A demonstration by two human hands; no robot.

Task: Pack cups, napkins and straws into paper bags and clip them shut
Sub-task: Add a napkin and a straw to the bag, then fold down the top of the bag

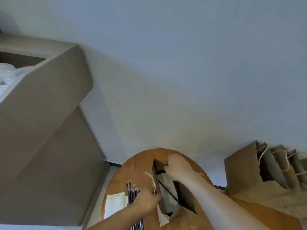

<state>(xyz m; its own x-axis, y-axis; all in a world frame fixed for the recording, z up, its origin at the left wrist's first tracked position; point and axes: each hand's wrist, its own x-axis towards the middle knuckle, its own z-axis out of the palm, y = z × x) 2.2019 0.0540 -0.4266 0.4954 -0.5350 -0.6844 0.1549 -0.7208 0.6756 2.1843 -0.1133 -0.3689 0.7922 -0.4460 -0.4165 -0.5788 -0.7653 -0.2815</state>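
Observation:
An open brown paper bag (186,198) stands on the round wooden table (132,170). Inside it I see a white napkin and a black straw (167,191) lying at a slant. My left hand (147,202) pinches the bag's near left rim beside its rope handle. My right hand (178,166) grips the bag's far rim, fingers curled over the edge. Wrapped black straws (132,193) lie on the table left of the bag, next to a stack of white napkins (114,203). No cups are visible.
A row of several brown paper bags with rope handles (259,170) stands at the right on a second wooden surface. A grey cabinet (46,130) rises at the left. A paper clip (192,227) lies near the table's front edge. The wall fills the upper view.

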